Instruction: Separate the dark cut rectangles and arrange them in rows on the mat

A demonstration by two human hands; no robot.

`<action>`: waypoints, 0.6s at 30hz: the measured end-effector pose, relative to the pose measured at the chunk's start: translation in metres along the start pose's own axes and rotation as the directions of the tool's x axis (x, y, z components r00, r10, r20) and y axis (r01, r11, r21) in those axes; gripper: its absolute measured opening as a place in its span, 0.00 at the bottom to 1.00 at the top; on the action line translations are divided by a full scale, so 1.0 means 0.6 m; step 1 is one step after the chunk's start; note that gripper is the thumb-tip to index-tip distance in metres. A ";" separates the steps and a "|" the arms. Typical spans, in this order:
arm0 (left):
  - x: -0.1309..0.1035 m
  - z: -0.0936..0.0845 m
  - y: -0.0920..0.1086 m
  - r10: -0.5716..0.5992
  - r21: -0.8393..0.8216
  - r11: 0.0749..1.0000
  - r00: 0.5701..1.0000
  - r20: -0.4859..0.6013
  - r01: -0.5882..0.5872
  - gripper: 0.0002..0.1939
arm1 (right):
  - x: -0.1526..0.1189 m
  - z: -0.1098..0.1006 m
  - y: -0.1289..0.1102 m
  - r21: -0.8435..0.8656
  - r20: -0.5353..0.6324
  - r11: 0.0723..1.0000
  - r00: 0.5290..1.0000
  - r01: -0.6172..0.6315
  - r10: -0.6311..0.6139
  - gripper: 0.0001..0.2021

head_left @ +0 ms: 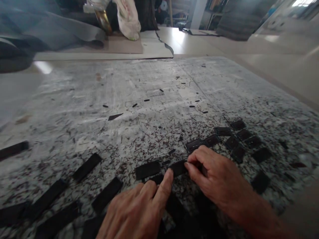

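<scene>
A small black strip (pixel 178 167), apparently fabric or leather, lies between my two hands low in the middle. My right hand (pixel 211 177) pinches its right end between thumb and forefinger. At the strip's left end rests the outstretched forefinger of my left hand (pixel 139 209); the other fingers are curled and the thumb is hidden. Another black strip (pixel 148 170) lies just left of this, apart from the fingers. Beyond my right hand are several smaller black pieces with light edges, among them one piece (pixel 195 145) close to the knuckles.
More black strips (pixel 87 167) lie scattered at the lower left. Dark thread bits and scraps (pixel 115 117) litter the pale worktable (pixel 82 83). At the back stand a pale plastic bag (pixel 127 20) and grey sheet material (pixel 62 31) on the left.
</scene>
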State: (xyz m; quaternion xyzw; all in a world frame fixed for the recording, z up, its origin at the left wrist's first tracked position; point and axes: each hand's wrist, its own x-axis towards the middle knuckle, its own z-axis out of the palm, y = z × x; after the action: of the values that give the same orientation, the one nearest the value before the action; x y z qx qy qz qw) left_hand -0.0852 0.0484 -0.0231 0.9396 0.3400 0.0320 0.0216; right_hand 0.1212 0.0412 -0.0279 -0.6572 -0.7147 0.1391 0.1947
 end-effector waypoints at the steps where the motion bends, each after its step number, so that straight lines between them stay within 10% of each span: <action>1: 0.000 0.000 0.000 0.000 0.008 1.000 1.000 -0.007 0.000 0.33 | 0.000 0.001 -0.001 -0.010 -0.003 1.000 1.000 -0.004 0.004 0.06; 18: -0.001 0.008 0.000 -0.032 -0.019 0.999 0.998 0.057 0.033 0.35 | 0.002 0.003 -0.001 -0.009 0.023 1.000 1.000 -0.001 0.001 0.07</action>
State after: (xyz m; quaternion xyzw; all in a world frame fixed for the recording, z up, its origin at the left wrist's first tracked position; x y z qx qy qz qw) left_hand -0.0851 0.0478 -0.0276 0.9343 0.3540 0.0081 0.0410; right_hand 0.1197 0.0424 -0.0292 -0.6567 -0.7173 0.1433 0.1834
